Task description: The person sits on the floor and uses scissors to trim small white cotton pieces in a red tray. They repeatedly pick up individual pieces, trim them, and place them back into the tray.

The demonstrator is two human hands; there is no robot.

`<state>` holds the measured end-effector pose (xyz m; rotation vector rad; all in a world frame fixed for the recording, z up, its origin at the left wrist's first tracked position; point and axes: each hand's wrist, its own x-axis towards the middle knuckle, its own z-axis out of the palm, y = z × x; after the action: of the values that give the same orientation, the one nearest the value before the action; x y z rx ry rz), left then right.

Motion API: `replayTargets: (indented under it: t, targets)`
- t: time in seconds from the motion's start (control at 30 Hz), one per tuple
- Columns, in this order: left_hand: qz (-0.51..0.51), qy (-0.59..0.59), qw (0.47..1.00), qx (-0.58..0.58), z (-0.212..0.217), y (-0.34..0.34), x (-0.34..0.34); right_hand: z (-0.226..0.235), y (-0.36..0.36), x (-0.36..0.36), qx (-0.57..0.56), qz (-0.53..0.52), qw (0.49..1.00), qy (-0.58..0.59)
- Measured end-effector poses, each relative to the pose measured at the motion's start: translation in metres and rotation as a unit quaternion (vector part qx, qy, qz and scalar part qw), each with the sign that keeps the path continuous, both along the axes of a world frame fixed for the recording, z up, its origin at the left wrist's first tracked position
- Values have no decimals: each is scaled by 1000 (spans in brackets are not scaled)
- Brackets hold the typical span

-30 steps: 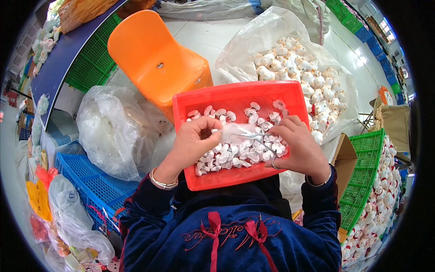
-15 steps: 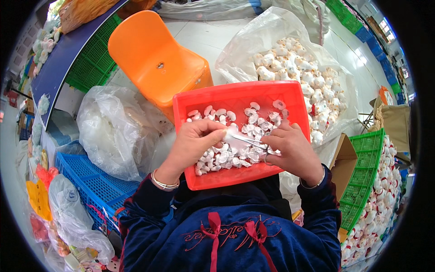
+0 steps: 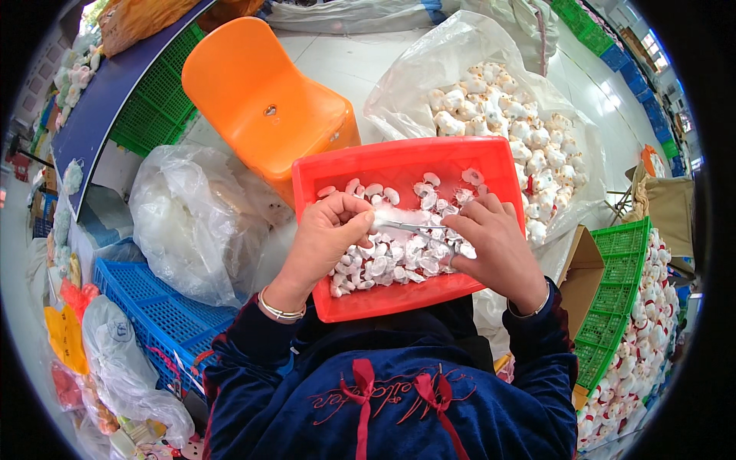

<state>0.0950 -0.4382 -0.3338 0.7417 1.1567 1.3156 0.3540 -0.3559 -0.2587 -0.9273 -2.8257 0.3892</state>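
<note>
A red plastic tray rests on my lap, strewn with many small white plush pieces. Over it, my left hand pinches a small tuft of white stuffing between thumb and fingertips. My right hand has its thumb and fingers on the handles of scissor-shaped metal forceps. Their narrow tips meet the stuffing at my left fingertips. Whether a plush piece is also inside that pinch is hidden by the fingers.
An orange chair stands beyond the tray, beside a clear bag of white stuffing. At the far right is a large bag of white plush parts. Blue crates lie left; a cardboard box and green crate stand right.
My left hand has shifted slightly left and more fluff shows at its fingertips. The fingers of my right hand have spread, and the forceps' handles stand further apart.
</note>
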Motion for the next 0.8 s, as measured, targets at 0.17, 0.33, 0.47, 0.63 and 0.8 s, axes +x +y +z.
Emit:
replayTargets:
  t: [0.17, 0.33, 0.47, 0.63, 0.8]
  targets:
    - [-29, 18, 999, -10, 7, -1, 3, -1, 0, -3, -8, 23, 999, -38]
    - [-27, 38, 999, 6, 2, 0, 0, -8, 3, 2, -54, 22, 998, 1]
    - [7, -28, 999, 21, 3, -3, -8, -6, 9, 10, -69, -4, 997, 27]
    - [-21, -21, 1000, 10, 2, -3, 0, -14, 6, 6, -100, 32, 993, 49]
    - [-21, -7, 1000, 5, 7, -1, -1, -8, 6, 9, -93, 10, 996, 4]
